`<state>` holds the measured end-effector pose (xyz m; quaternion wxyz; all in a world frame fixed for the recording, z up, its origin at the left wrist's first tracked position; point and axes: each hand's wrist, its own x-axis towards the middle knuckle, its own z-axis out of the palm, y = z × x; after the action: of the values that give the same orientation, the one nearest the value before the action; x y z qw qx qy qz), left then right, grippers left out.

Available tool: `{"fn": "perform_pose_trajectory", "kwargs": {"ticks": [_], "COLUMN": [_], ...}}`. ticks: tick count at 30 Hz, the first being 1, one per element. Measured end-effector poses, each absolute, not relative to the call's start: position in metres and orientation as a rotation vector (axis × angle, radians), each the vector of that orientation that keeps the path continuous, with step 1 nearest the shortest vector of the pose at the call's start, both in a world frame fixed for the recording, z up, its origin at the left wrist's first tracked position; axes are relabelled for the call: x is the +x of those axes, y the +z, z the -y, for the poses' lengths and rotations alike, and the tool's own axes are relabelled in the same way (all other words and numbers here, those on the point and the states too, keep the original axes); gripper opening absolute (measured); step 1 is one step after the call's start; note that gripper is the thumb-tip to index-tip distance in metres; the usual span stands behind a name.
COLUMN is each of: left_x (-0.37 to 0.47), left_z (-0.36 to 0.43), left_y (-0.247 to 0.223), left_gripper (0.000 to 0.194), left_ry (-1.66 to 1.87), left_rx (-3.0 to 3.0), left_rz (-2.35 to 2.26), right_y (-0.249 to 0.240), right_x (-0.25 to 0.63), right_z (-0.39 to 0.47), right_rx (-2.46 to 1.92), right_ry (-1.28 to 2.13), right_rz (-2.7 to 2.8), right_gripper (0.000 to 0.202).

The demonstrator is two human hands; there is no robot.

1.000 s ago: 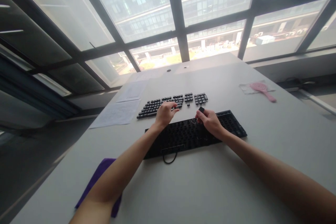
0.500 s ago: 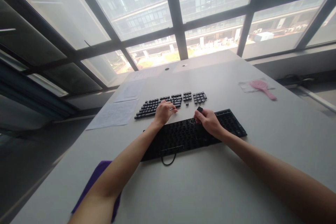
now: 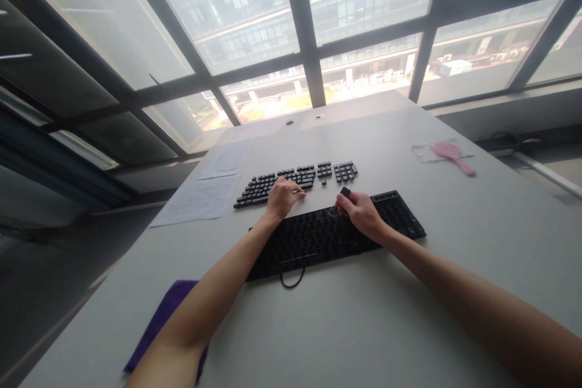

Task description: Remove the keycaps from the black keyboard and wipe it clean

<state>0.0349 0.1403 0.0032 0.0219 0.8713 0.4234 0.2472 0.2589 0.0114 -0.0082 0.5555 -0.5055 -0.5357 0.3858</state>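
Note:
A black keyboard base (image 3: 309, 233) stripped of its keycaps lies across the table before me. Above its upper edge, my right hand (image 3: 361, 212) is closed around a keycap puller (image 3: 345, 192); the black handle sticks up past the thumb and thin wire loops point down toward the keyboard. My left hand (image 3: 282, 197) hovers between the keyboard and the rows of loose black keycaps (image 3: 259, 189), its thumb and fingertips pinched together. Whatever is between those fingertips is too small to make out. One single keycap (image 3: 324, 182) sits apart below the middle group.
A pink hairbrush (image 3: 452, 154) rests on a clear bag at the right. Paper sheets (image 3: 195, 200) lie on the left side. Under my left forearm is a purple cloth (image 3: 159, 327). A short cable loop (image 3: 292, 285) sticks out from the keyboard's near edge. Windows stand beyond the table.
My left fingertips have drawn a little closer together and the hand has shifted slightly. The right hand keeps its hold on the keycap puller almost in place.

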Motion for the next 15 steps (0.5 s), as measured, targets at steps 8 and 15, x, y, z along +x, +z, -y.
{"fn": "perform_pose_trajectory", "kwargs": {"ticks": [8,15], "left_x": [0.037,0.037], "left_z": [-0.142,-0.132], "left_y": [0.001,0.022], "left_gripper": [0.005,0.018], "left_ry": [0.794,0.958], "left_rx": [2.738,2.691], "left_rz": [-1.307,-1.285], "right_y": [-0.011,-0.011], "right_x": [0.258,0.259], "right_z": [-0.013,-0.014], "right_rx": [-1.189,-1.177], "right_ry": [0.902,0.91], "right_rz": [1.263,1.243], "right_gripper": [0.04,0.04]}}
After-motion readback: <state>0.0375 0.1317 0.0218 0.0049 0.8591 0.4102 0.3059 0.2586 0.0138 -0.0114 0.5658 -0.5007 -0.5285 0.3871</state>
